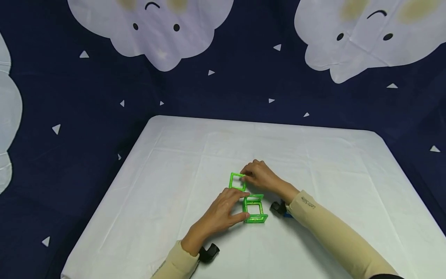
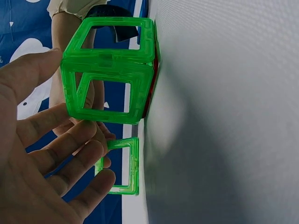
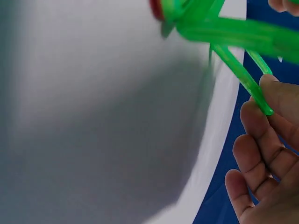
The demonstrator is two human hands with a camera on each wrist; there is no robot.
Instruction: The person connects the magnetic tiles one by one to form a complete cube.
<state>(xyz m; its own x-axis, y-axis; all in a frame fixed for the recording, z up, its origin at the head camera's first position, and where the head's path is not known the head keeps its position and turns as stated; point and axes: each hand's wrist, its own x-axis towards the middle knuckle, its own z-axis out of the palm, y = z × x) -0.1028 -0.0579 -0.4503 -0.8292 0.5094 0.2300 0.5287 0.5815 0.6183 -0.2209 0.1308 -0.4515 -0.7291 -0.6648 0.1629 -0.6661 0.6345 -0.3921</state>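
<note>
A small box of green square magnetic tiles (image 1: pixel 256 219) stands on the white table, with a red piece (image 2: pixel 151 88) along its base in the left wrist view. My left hand (image 1: pixel 221 211) holds the box from its left side, thumb at the near edge and index finger at the far edge, the other fingers spread loosely. Just beyond the box, my right hand (image 1: pixel 259 176) pinches a single green square tile (image 1: pixel 238 188) by its right side, between thumb and fingers. In the right wrist view that tile (image 3: pixel 240 77) shows nearly edge-on, behind the box.
Under the right forearm lies a blue piece (image 1: pixel 288 215), mostly hidden. Black wrist cameras (image 1: pixel 209 254) hang by both wrists, the right one close to the box. The white table (image 1: pixel 156 174) reaches back to a dark blue curtain (image 1: pixel 244 97) with printed clouds.
</note>
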